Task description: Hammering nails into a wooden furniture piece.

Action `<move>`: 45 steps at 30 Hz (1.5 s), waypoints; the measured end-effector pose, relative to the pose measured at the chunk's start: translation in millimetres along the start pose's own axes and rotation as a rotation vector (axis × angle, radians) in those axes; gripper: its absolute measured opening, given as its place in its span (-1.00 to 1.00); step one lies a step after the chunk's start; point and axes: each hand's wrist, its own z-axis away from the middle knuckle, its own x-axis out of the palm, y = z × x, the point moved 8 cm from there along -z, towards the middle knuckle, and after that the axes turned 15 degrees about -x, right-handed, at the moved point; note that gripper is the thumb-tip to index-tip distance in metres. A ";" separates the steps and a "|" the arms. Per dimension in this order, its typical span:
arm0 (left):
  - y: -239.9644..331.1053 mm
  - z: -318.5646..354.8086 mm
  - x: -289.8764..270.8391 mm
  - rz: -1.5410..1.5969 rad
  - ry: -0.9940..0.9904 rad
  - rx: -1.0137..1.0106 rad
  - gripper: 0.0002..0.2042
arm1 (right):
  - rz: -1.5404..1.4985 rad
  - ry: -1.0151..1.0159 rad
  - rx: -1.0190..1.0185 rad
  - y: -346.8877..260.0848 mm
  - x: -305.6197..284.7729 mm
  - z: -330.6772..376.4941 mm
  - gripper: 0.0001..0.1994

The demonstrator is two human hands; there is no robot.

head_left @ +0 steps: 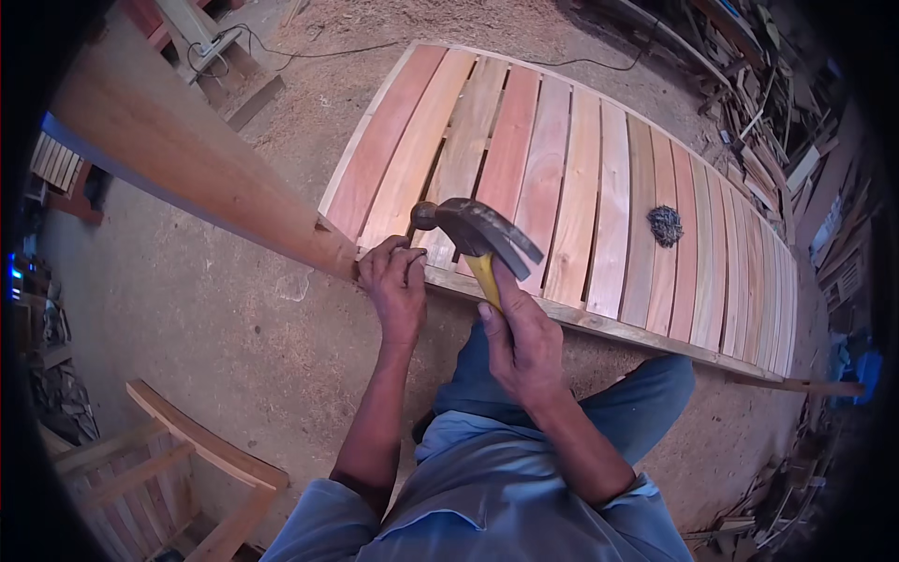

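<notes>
My right hand (526, 354) grips a claw hammer (487, 225) by its yellow handle. The dark metal head is raised, its round face just above the fingers of my left hand (393, 281). Those fingers are pinched together at the near left corner of a slatted wooden panel (571, 197). Whatever they hold, if anything, is too small to make out. Reddish and pale slats run across the panel, with narrow gaps between some of them. A thick wooden post (215, 178) meets the panel right beside my left hand. A heap of grey nails (666, 226) lies on the slats to the right.
At the lower left stands a wooden piece of furniture with a curved rail (201, 436). Scrap wood (763, 131) is piled along the right side. A dark cable (323, 54) trails over the dusty floor (309, 384) behind the panel. My knees are close to the panel's near edge.
</notes>
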 end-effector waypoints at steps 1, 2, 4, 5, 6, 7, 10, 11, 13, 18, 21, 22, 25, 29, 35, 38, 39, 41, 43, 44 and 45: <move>2.8 5.0 0.5 0.019 -0.004 -0.016 -0.83 | 0.066 -0.076 0.024 7.8 6.7 5.2 -0.30; 3.8 9.6 1.2 0.037 -0.009 -0.033 -0.84 | 0.132 -0.151 0.048 14.3 11.3 10.9 -0.33; -3.9 -4.1 -0.9 0.022 0.012 -0.015 -0.84 | 0.212 -0.261 0.095 16.3 28.1 -4.3 -0.35; -7.1 -10.5 -1.7 0.008 0.025 -0.001 -0.84 | 0.203 -0.274 0.117 19.0 33.6 -9.3 -0.34; -6.5 -9.8 -1.7 0.008 0.024 -0.006 -0.84 | 0.196 -0.295 0.145 21.8 36.3 -8.8 -0.33; -5.1 -8.8 -2.2 0.031 0.028 -0.014 -0.85 | 0.195 -0.299 0.146 20.4 36.5 -8.0 -0.33; -3.6 -9.1 -2.3 0.062 0.015 -0.029 -0.85 | 0.163 -0.167 0.060 5.7 25.0 -4.2 -0.31; -2.9 -9.1 -2.5 0.066 -0.001 -0.037 -0.84 | 0.196 -0.210 0.065 5.8 26.6 -2.6 -0.31; -8.3 -9.4 -5.7 0.019 0.003 -0.021 -0.84 | 0.282 -0.384 0.167 9.7 31.2 -8.4 -0.32; 2.5 -7.7 -9.4 -0.024 -0.067 0.005 -0.71 | 0.036 -0.056 0.140 24.6 12.0 13.7 -0.30; 32.8 -15.2 -17.3 -0.147 -0.084 0.139 -0.57 | -0.096 -0.098 0.409 40.4 -4.1 42.0 -0.27; 44.1 -28.2 -14.7 -0.116 -0.165 0.189 -0.46 | -0.115 -0.105 0.478 46.6 -7.1 53.9 -0.27; 68.9 -101.4 18.5 -0.273 -0.282 0.210 -0.37 | -0.313 0.000 0.620 61.1 -6.5 70.8 -0.29; 64.2 -178.8 77.8 -0.509 -0.448 0.027 0.13 | -0.693 0.097 0.789 66.4 10.1 77.8 -0.25; 45.0 -169.7 114.7 -0.722 -0.772 -0.020 0.73 | -0.772 0.155 0.905 57.5 21.7 80.2 -0.23; 43.5 -169.2 117.5 -0.723 -0.782 0.004 0.74 | -0.791 0.125 0.890 52.2 32.2 78.3 -0.22; 43.3 -169.9 117.7 -0.729 -0.788 0.007 0.73 | -0.790 0.117 0.893 50.3 35.1 77.6 -0.22; 42.5 -170.8 117.9 -0.732 -0.794 0.003 0.72 | -0.788 0.089 0.884 45.3 40.5 75.2 -0.22; 41.4 -170.5 120.3 -0.718 -0.810 0.002 0.71 | -0.787 0.084 0.881 44.1 41.3 74.3 -0.22; 40.5 -171.9 120.8 -0.716 -0.813 -0.001 0.71 | -0.787 0.084 0.874 43.9 40.8 73.1 -0.23; 39.6 -172.5 119.7 -0.714 -0.808 -0.002 0.71 | -0.786 0.081 0.880 43.2 41.0 72.8 -0.23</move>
